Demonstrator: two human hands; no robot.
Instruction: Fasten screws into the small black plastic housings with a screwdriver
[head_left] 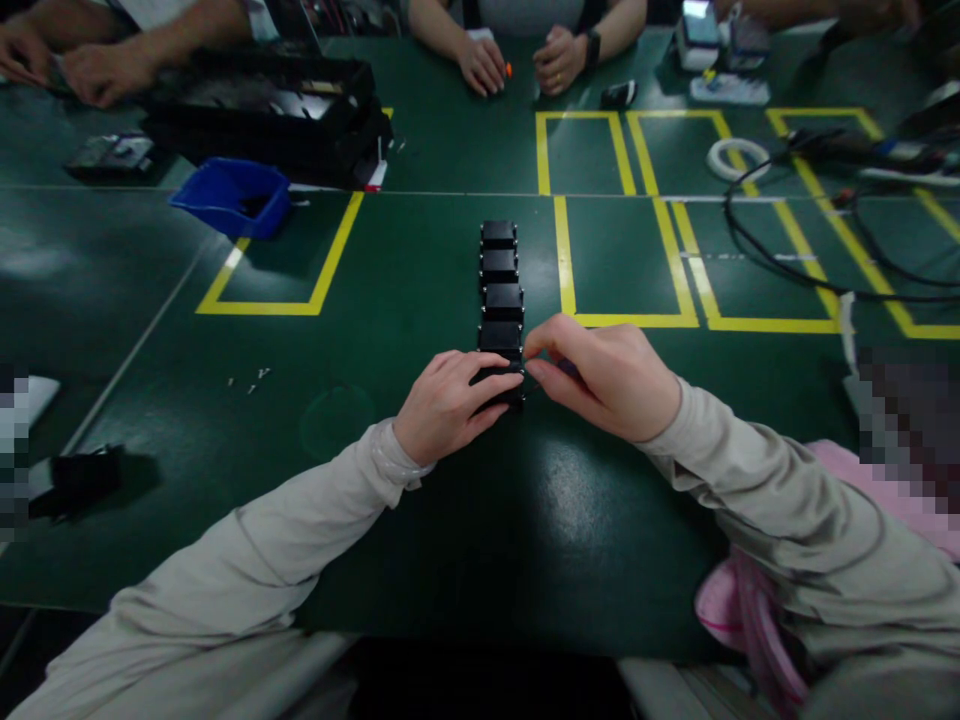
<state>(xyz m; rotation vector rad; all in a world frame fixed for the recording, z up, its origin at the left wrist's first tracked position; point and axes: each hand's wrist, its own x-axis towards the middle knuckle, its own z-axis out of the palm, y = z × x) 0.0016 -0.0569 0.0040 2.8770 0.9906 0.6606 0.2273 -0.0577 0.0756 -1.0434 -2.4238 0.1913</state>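
Green bench [420, 540] fills the room before me, and other people's hands [559, 65] rest near its far edge. Five black boxes [504, 300] run in a row from mid-bench toward that edge. My left hand [454, 398] holds the nearest box [486, 374], fingers and thumb over it. My right hand [592, 375] bends beside it, thumb and forefinger close together; I cannot tell what they pinch. Toward the left edge lie small pale pieces [262, 373].

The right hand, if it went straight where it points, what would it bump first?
Probably the nearest small black rectangular block, under the left hand; the right hand may already touch it.
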